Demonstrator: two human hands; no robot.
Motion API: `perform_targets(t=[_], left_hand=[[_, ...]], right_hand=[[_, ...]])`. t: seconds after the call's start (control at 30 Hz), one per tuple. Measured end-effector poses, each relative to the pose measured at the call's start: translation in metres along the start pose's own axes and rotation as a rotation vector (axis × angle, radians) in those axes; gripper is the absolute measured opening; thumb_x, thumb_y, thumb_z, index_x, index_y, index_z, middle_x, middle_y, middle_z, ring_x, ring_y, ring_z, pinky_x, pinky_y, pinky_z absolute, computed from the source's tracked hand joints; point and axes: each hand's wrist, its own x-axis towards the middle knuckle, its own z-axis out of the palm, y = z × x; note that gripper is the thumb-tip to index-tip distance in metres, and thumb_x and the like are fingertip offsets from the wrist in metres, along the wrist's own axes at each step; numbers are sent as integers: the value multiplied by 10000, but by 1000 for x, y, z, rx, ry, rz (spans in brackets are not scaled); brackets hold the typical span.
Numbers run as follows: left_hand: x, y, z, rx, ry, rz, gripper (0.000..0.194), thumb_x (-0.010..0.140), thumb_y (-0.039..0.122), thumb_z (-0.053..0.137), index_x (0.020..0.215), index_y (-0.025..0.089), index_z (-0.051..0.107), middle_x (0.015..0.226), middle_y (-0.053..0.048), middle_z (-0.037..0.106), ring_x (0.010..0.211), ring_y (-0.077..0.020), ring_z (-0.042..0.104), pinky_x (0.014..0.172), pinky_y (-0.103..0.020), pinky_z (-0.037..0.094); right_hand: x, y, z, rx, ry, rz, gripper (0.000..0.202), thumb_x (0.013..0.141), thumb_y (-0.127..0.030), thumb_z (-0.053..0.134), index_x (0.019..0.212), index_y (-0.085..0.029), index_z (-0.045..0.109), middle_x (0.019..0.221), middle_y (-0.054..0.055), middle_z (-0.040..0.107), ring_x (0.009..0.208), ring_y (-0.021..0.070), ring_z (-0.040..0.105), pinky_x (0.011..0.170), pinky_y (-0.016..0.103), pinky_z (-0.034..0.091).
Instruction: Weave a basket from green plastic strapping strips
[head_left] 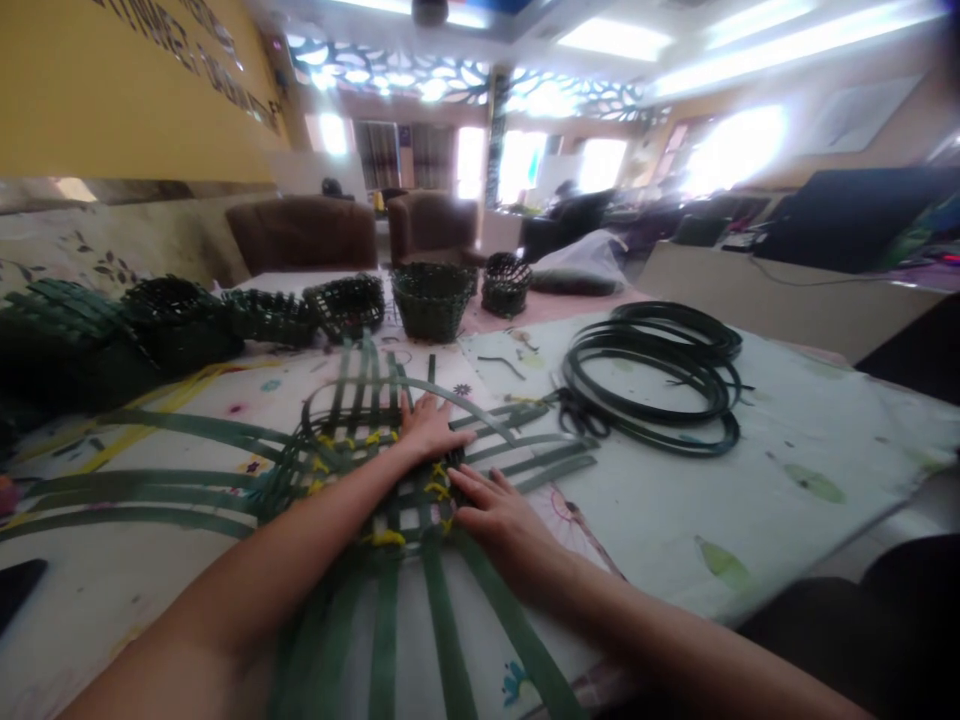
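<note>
Head camera: one open-grid weave (pixel 426 497) of flat green strips (pixel 448 630), knotted with yellow ties (pixel 438 490), lies on the desk (pixel 750 530); left hand (pixel 429 428) and right hand (pixel 510 520) touch it, fingers (pixel 480 486) spread. Behind stand at least five dark, rough-woven baskets (pixel 433 302).

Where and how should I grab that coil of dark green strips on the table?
Probably best by its near edge, coming from the near right with your right hand. The coil lies flat with an open middle, so fingers could hook under several strips from inside, thumb outside. Its loops are spread, so gather them. Avoid the left edge, where what look like scissors lie.
</note>
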Motion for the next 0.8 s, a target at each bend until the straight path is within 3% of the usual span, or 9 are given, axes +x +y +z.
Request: perform_targets(t=[0.13,0.2,0.3,0.43,0.5,0.67,0.8], left_hand=[[-3,3,1,14,9,-43,837,812,712,492,1481,211,444,1582,-165,342,1470,-393,257,1200,-590,120],[-4,2,1,19,17,-37,844,825,711,474,1497,203,424,1593,-161,321,1471,-394,253,1203,-575,135],[-6,2,-2,2,15,-29,803,854,688,451,1502,214,414,1607,-152,295,1488,-378,221,1203,-585,111],[-7,2,-3,-19,18,-19,775,881,676,410,1495,203,421,1609,-171,281,1488,-367,230,1192,-612,100],[-6,0,0,-23,27,-12,801,868,699,415,1491,195,428,1609,-172,280,1483,-374,236,1191,-607,126],[-1,-6,8,-40,74,0,810,841,735,436,1482,240,452,1606,-134,304,1474,-383,249,1196,-590,146],[-1,-8,6,-68,26,15,782,864,708,421,1507,263,415,1596,-113,332,1479,-387,234,1189,-591,181]], right_hand=[[-4,4,-2,82,102,-47,304,962,-189,472,1137,-266,708,1585,114,353,1460,259,336,1184,604,188],[-3,5,-8,152,174,-25,380,984,-248,441,1322,-269,612,1599,118,322,1461,237,336,1186,536,260],[6,3,-20,154,223,141,511,1011,-336,381,1500,-192,415,1587,152,335,1446,243,362,1145,462,370],[24,-2,-24,-8,87,262,797,942,-570,478,1540,-69,317,1585,219,300,1498,336,219,1184,543,270],[28,-1,-19,-38,-1,302,885,938,-654,403,1546,-22,278,1595,230,248,1514,338,150,1207,553,200],[24,5,-9,-23,-93,331,867,963,-669,267,1565,-47,230,1619,204,165,1517,321,153,1205,555,180],[22,6,-9,-36,-66,330,831,974,-635,280,1566,-55,229,1598,205,266,1502,317,214,1193,552,205]])
